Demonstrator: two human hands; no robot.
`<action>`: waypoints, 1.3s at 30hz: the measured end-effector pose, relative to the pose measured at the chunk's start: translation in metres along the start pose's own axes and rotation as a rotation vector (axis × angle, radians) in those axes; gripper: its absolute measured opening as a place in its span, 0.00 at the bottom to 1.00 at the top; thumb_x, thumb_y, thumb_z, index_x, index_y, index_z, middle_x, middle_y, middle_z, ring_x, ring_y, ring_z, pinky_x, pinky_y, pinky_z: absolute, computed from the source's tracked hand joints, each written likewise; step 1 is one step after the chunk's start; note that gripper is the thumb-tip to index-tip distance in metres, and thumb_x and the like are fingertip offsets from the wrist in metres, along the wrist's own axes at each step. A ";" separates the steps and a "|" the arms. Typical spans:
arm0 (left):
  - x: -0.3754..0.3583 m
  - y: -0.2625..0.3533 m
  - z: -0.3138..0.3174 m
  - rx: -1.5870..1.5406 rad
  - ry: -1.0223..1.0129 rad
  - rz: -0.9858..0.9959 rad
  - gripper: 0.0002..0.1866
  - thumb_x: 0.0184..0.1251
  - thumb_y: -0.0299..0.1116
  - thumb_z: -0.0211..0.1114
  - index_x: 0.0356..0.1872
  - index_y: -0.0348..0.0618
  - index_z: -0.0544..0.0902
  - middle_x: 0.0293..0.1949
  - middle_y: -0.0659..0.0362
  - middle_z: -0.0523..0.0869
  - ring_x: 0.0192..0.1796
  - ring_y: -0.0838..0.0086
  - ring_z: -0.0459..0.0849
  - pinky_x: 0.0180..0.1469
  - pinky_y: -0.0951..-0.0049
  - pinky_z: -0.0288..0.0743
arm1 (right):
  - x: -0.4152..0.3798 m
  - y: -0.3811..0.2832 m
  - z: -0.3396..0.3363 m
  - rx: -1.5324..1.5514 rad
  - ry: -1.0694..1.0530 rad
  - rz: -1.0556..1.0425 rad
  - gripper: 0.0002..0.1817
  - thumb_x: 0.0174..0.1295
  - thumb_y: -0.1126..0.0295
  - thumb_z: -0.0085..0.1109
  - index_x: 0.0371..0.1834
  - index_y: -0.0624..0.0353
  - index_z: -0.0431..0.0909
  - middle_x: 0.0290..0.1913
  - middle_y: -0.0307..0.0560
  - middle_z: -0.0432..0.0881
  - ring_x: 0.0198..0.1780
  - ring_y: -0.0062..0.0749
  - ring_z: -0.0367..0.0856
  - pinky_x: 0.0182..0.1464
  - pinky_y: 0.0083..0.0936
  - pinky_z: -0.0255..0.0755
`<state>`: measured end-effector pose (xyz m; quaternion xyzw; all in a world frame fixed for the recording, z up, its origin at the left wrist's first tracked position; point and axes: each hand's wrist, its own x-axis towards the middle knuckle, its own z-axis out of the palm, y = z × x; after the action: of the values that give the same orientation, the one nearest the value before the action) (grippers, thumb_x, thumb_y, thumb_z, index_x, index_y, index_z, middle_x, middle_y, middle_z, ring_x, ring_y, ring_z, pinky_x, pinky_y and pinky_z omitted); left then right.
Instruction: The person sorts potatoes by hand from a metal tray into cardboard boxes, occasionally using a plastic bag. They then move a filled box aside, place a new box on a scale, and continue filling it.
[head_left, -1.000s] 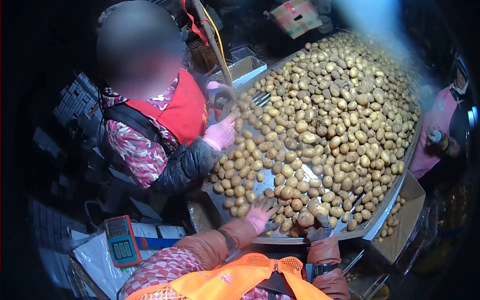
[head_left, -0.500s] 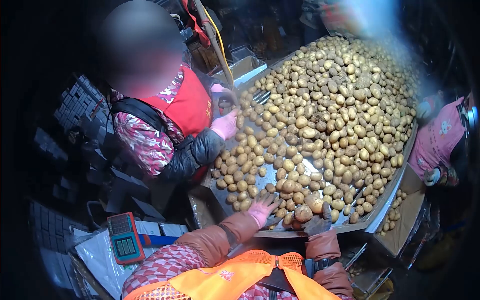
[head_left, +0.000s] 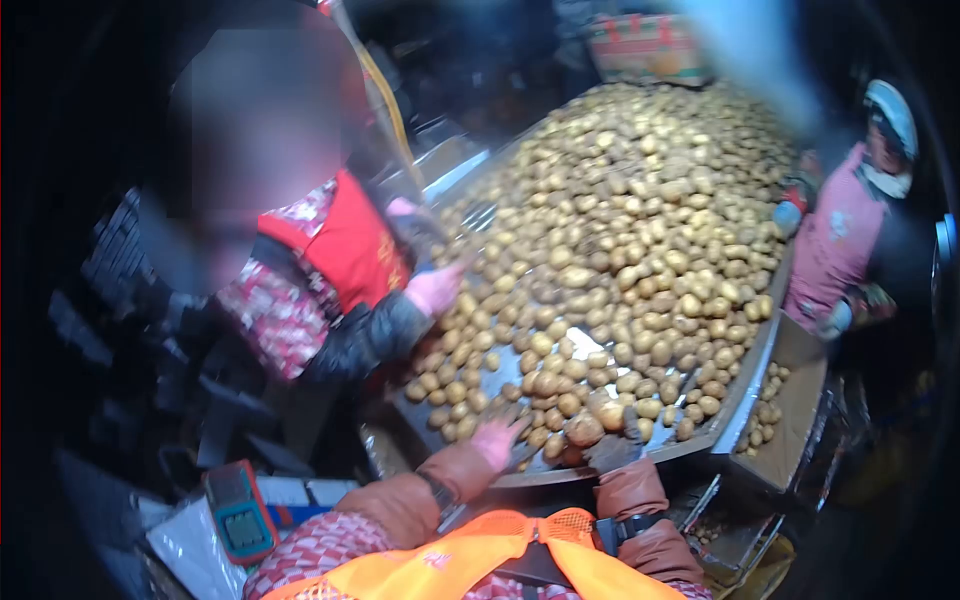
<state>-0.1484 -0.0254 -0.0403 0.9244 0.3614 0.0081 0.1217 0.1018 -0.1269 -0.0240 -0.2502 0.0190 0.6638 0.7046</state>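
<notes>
My left hand [head_left: 497, 438], in a pink glove with dirt-darkened fingers, lies at the near edge of a metal sorting table [head_left: 560, 476]. Its fingers are stretched out against the potatoes [head_left: 650, 220]. To its right is my right hand [head_left: 614, 450], in a dark grey glove, fingers apart and partly blurred. It rests beside a large brownish potato [head_left: 584, 430] and a paler large potato [head_left: 609, 414], holding neither in a visible grip. Smaller potatoes lie between my two hands, and a big heap rises behind them.
A person in a red apron [head_left: 355, 240] stands at the left, with a pink-gloved hand [head_left: 435, 290] by the potatoes. Another person in a pink apron [head_left: 835, 235] is at the right. Around are a cardboard box [head_left: 790, 425], a scale [head_left: 240, 512] and a printed carton [head_left: 650, 48].
The view has shifted, so the table sits lower and further left. Both my hands stay near the same potatoes at the near edge. The person at the right shows more fully.
</notes>
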 end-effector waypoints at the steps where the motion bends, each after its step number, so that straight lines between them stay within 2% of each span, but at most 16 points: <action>1: 0.000 0.005 -0.004 -0.007 -0.014 -0.005 0.40 0.60 0.61 0.65 0.72 0.58 0.68 0.73 0.51 0.65 0.75 0.51 0.63 0.74 0.37 0.50 | 0.000 0.000 0.000 -0.001 -0.002 0.000 0.37 0.67 0.40 0.54 0.71 0.53 0.66 0.68 0.51 0.71 0.66 0.49 0.72 0.65 0.52 0.68; 4: -0.007 0.023 -0.015 -0.058 0.207 -0.011 0.36 0.59 0.55 0.67 0.67 0.50 0.74 0.67 0.50 0.74 0.71 0.54 0.69 0.75 0.44 0.51 | 0.001 -0.003 0.004 -0.001 -0.005 -0.002 0.38 0.66 0.39 0.54 0.72 0.53 0.65 0.69 0.51 0.71 0.67 0.50 0.71 0.66 0.53 0.67; 7: -0.011 0.043 -0.032 -0.090 0.338 0.004 0.33 0.49 0.53 0.72 0.58 0.52 0.79 0.60 0.52 0.76 0.64 0.54 0.73 0.66 0.45 0.61 | -0.002 -0.006 0.006 0.012 -0.002 -0.014 0.39 0.66 0.39 0.53 0.72 0.53 0.65 0.69 0.52 0.70 0.67 0.50 0.70 0.66 0.54 0.66; 8: -0.011 0.049 -0.036 -0.051 0.337 0.056 0.32 0.46 0.53 0.73 0.55 0.55 0.80 0.57 0.53 0.76 0.62 0.55 0.73 0.62 0.45 0.63 | -0.002 -0.007 0.006 0.015 0.000 -0.022 0.39 0.66 0.39 0.53 0.72 0.53 0.65 0.70 0.52 0.70 0.68 0.51 0.70 0.67 0.54 0.66; 9: -0.008 0.050 -0.041 -0.037 0.214 0.161 0.31 0.49 0.53 0.72 0.57 0.57 0.78 0.57 0.53 0.76 0.63 0.55 0.72 0.64 0.45 0.62 | -0.002 -0.009 0.007 0.018 0.004 -0.024 0.39 0.66 0.38 0.53 0.72 0.53 0.65 0.70 0.52 0.70 0.68 0.51 0.70 0.67 0.54 0.65; 11: -0.005 0.042 -0.030 0.053 0.205 0.297 0.29 0.53 0.54 0.69 0.57 0.57 0.78 0.59 0.54 0.75 0.63 0.55 0.71 0.66 0.42 0.60 | -0.003 -0.011 0.008 0.021 0.008 -0.034 0.40 0.66 0.38 0.53 0.72 0.53 0.65 0.70 0.52 0.69 0.68 0.51 0.69 0.67 0.55 0.65; 14: 0.010 0.015 -0.022 0.155 0.136 0.288 0.28 0.58 0.54 0.65 0.60 0.60 0.77 0.63 0.55 0.73 0.67 0.55 0.69 0.68 0.38 0.56 | -0.005 -0.012 0.009 0.031 0.003 -0.040 0.40 0.66 0.37 0.53 0.73 0.53 0.64 0.71 0.52 0.69 0.69 0.52 0.69 0.68 0.56 0.64; 18: 0.011 0.009 -0.029 0.047 -0.054 0.051 0.31 0.62 0.55 0.63 0.67 0.65 0.74 0.68 0.56 0.71 0.74 0.56 0.64 0.71 0.37 0.52 | -0.013 -0.011 0.010 0.051 0.007 -0.063 0.41 0.65 0.36 0.52 0.73 0.53 0.64 0.71 0.52 0.68 0.69 0.52 0.68 0.69 0.57 0.63; 19: 0.011 0.005 -0.023 0.000 0.005 0.076 0.29 0.63 0.55 0.62 0.65 0.63 0.76 0.66 0.55 0.73 0.72 0.56 0.66 0.71 0.40 0.54 | -0.016 -0.013 0.010 0.056 0.005 -0.080 0.41 0.65 0.36 0.52 0.73 0.53 0.63 0.71 0.52 0.68 0.70 0.53 0.68 0.69 0.57 0.62; 21: 0.009 0.007 -0.019 -0.066 0.001 0.025 0.32 0.62 0.54 0.65 0.69 0.69 0.73 0.71 0.56 0.70 0.75 0.57 0.64 0.70 0.42 0.60 | -0.019 -0.015 0.012 0.071 0.009 -0.094 0.42 0.65 0.35 0.52 0.73 0.53 0.63 0.72 0.52 0.67 0.70 0.53 0.67 0.69 0.58 0.62; 23: 0.004 0.012 -0.012 -0.095 0.037 -0.013 0.31 0.63 0.55 0.64 0.69 0.68 0.73 0.69 0.56 0.72 0.75 0.56 0.63 0.70 0.41 0.59 | -0.021 -0.016 0.013 0.077 0.009 -0.108 0.42 0.65 0.35 0.52 0.74 0.53 0.63 0.72 0.52 0.67 0.70 0.53 0.67 0.70 0.58 0.61; 24: -0.003 0.019 -0.015 -0.104 0.154 0.031 0.26 0.65 0.52 0.62 0.62 0.57 0.79 0.62 0.55 0.77 0.71 0.55 0.68 0.71 0.43 0.57 | -0.022 -0.015 0.014 0.082 0.007 -0.109 0.42 0.65 0.35 0.52 0.74 0.53 0.63 0.72 0.52 0.67 0.71 0.53 0.67 0.70 0.58 0.61; 31: -0.020 0.017 -0.002 -0.031 0.055 0.111 0.35 0.62 0.57 0.63 0.71 0.64 0.71 0.71 0.55 0.68 0.75 0.53 0.63 0.74 0.38 0.53 | -0.038 -0.018 0.012 0.147 -0.001 -0.141 0.44 0.64 0.33 0.51 0.74 0.53 0.62 0.73 0.52 0.65 0.72 0.55 0.65 0.72 0.60 0.59; 33: -0.022 0.016 -0.008 -0.049 0.069 0.139 0.35 0.63 0.58 0.62 0.71 0.62 0.71 0.70 0.52 0.70 0.73 0.52 0.65 0.75 0.42 0.54 | -0.037 -0.022 0.017 0.175 -0.034 -0.159 0.44 0.64 0.32 0.51 0.75 0.53 0.62 0.74 0.52 0.65 0.72 0.55 0.65 0.72 0.61 0.58; 37: -0.027 0.014 0.005 -0.145 0.172 0.178 0.32 0.60 0.48 0.68 0.66 0.50 0.76 0.65 0.45 0.74 0.69 0.47 0.70 0.73 0.46 0.60 | -0.034 -0.034 0.032 0.279 -0.158 -0.231 0.45 0.64 0.31 0.51 0.75 0.53 0.61 0.74 0.52 0.64 0.73 0.56 0.64 0.73 0.62 0.57; 39: -0.030 0.016 0.011 -0.182 0.210 0.164 0.31 0.60 0.42 0.69 0.65 0.47 0.75 0.66 0.45 0.73 0.70 0.46 0.68 0.74 0.44 0.55 | -0.033 -0.043 0.031 0.326 -0.205 -0.273 0.46 0.64 0.31 0.50 0.75 0.53 0.61 0.75 0.53 0.64 0.73 0.56 0.63 0.73 0.62 0.57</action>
<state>-0.1592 -0.0590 -0.0451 0.9300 0.2932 0.1474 0.1653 0.1290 -0.1452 0.0289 -0.0649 0.0203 0.5723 0.8172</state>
